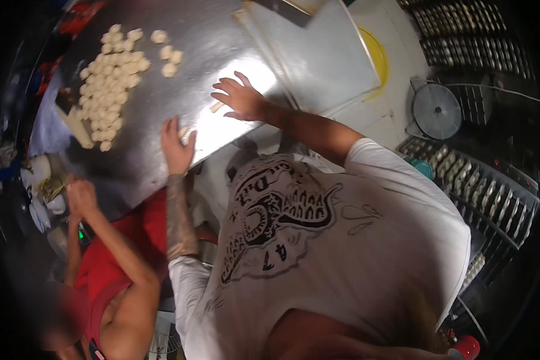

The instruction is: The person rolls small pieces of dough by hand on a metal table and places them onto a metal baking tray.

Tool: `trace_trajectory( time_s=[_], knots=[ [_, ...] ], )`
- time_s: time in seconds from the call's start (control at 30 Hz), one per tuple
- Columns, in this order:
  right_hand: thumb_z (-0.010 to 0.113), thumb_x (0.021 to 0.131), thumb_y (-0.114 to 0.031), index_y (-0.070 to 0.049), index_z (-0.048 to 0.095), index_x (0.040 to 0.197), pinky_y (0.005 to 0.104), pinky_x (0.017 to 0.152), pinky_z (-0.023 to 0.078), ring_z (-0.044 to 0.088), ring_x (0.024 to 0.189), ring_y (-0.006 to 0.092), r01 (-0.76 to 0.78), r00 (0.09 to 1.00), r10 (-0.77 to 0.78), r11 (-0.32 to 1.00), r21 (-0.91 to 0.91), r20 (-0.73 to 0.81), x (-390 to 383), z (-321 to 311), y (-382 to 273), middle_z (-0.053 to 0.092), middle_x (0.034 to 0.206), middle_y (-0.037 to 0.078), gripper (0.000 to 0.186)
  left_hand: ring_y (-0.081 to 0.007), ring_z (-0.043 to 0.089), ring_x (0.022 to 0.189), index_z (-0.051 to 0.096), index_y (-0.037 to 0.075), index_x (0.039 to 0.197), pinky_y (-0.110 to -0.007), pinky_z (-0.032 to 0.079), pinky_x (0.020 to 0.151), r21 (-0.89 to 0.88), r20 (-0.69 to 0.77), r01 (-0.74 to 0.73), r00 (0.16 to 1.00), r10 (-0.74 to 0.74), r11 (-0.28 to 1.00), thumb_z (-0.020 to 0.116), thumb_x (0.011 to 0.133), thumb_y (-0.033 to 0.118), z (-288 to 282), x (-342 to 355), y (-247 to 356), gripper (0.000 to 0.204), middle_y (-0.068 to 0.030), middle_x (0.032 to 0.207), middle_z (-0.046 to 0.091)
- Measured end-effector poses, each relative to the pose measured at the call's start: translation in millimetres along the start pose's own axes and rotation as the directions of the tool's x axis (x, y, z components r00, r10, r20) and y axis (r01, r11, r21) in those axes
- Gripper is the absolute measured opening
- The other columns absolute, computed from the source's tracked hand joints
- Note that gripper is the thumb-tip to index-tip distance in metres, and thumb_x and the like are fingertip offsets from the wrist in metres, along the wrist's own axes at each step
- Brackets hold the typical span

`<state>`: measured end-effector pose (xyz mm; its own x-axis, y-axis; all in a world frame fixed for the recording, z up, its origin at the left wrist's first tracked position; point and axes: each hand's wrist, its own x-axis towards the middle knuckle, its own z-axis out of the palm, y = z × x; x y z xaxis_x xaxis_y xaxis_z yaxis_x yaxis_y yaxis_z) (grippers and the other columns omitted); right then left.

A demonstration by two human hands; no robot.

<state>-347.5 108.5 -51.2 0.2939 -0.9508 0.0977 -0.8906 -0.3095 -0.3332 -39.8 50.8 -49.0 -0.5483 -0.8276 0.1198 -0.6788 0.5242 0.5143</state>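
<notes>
My left hand (179, 149) lies on the steel table near its front edge, fingers stretched out and thumb apart. A small pale piece of dough (184, 131) shows between its thumb and fingers. To the right, my right hand (240, 99) is spread with its palm down. A short roll of dough (216, 107) pokes out beside its fingers, partly hidden under the hand. Many round dough balls (109, 84) sit in a cluster on the far left of the table. Several loose dough balls (169, 70) lie a little to the right of that cluster.
A co-worker in red stands at the left, hands (83, 195) together by the table's corner. A pale scraper-like block (75, 127) touches the dough cluster. Flat metal trays (324, 60) lie on the right, with a yellow round rim (375, 57) beyond. Racks of filled trays (486, 186) stand farther right.
</notes>
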Motion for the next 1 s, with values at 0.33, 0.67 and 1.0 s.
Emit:
trace_trajectory(
  time_s=[0.33, 0.67, 1.0],
  knots=[
    [0.076, 0.101, -0.035, -0.011, 0.072, 0.135, 0.0380, 0.088, 0.059, 0.069, 0.099, 0.0219, -0.308, 0.903, 0.417, 0.799, 0.517, -0.105, -146.5, -104.8, 91.6, 0.071, 0.113, 0.010, 0.042, -0.0197, 0.067, 0.110, 0.066, 0.005, 0.138, -0.033, 0.056, 0.092, -0.644, -0.125, 0.376, 0.807, -0.577, 0.666, 0.071, 0.104, 0.012, 29.2, -29.9, 110.4, 0.035, -0.0087, 0.124, 0.068],
    [0.082, 0.092, -0.034, -0.013, 0.076, 0.129, 0.0421, 0.100, 0.053, 0.065, 0.113, 0.0305, -0.383, 0.831, 0.468, 0.874, 0.299, -0.302, -244.3, -120.1, 171.3, 0.070, 0.117, 0.008, 0.043, -0.0130, 0.067, 0.093, 0.061, 0.002, 0.139, -0.030, 0.058, 0.082, -0.805, 0.316, 0.458, 0.869, -0.381, 0.377, 0.078, 0.102, 0.016, 147.7, 62.9, 311.0, 0.044, -0.0027, 0.105, 0.067],
    [0.080, 0.093, -0.021, -0.008, 0.076, 0.122, 0.0434, 0.093, 0.057, 0.069, 0.103, 0.0344, -0.342, 0.883, 0.413, 0.892, 0.294, -0.224, -236.3, -110.1, 175.7, 0.072, 0.110, 0.012, 0.031, -0.0276, 0.072, 0.073, 0.075, 0.003, 0.106, -0.041, 0.057, 0.076, -0.255, 0.071, 0.322, 0.947, -0.314, 0.912, 0.071, 0.102, 0.036, 113.3, 54.7, 265.7, 0.033, -0.0125, 0.086, 0.074]
  ],
)
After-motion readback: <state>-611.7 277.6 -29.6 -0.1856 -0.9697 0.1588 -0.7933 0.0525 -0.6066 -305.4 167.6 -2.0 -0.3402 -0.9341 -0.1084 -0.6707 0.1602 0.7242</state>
